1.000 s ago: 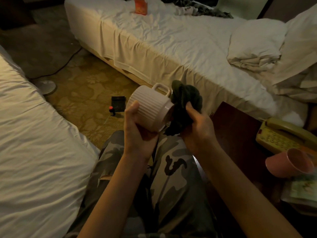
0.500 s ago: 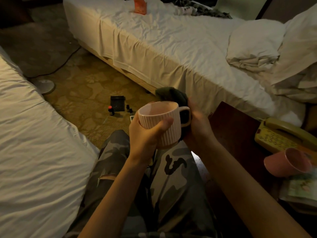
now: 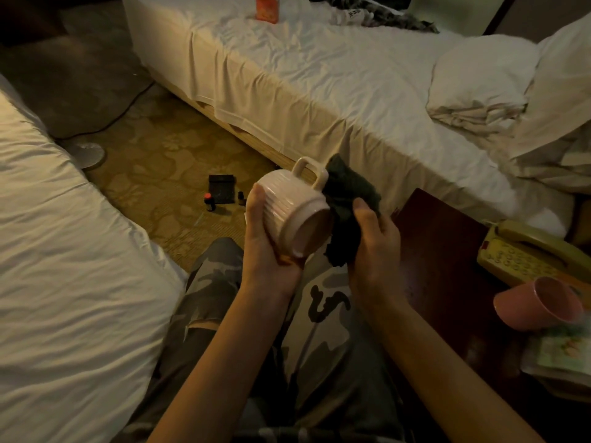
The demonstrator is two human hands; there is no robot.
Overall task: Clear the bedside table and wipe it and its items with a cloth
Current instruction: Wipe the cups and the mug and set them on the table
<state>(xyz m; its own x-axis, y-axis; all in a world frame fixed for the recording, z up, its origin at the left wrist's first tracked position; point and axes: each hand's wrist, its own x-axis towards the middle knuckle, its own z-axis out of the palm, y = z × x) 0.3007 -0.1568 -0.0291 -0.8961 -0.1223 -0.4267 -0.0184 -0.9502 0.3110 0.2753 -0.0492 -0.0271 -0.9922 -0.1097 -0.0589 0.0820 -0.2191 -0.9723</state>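
Observation:
My left hand (image 3: 265, 244) grips a pale ribbed mug (image 3: 294, 212) tipped on its side, handle up, base turned toward me. My right hand (image 3: 374, 247) holds a bunched dark cloth (image 3: 348, 212) just right of the mug's base, touching it. To the right is the dark wooden bedside table (image 3: 447, 266). On it stand a yellow telephone (image 3: 524, 251), a pink cup (image 3: 540, 305) lying on its side, and a stack of paper items (image 3: 559, 356).
A white bed (image 3: 319, 75) lies ahead with pillows (image 3: 486, 81) and an orange carton (image 3: 267, 8). Another bed (image 3: 64, 251) is at my left. Small bottles (image 3: 209, 201) and a dark box (image 3: 221, 188) sit on the patterned carpet between them.
The mug went from upright with its mouth up to tipped over with its base facing me. The cloth moved from behind the mug to beside its base.

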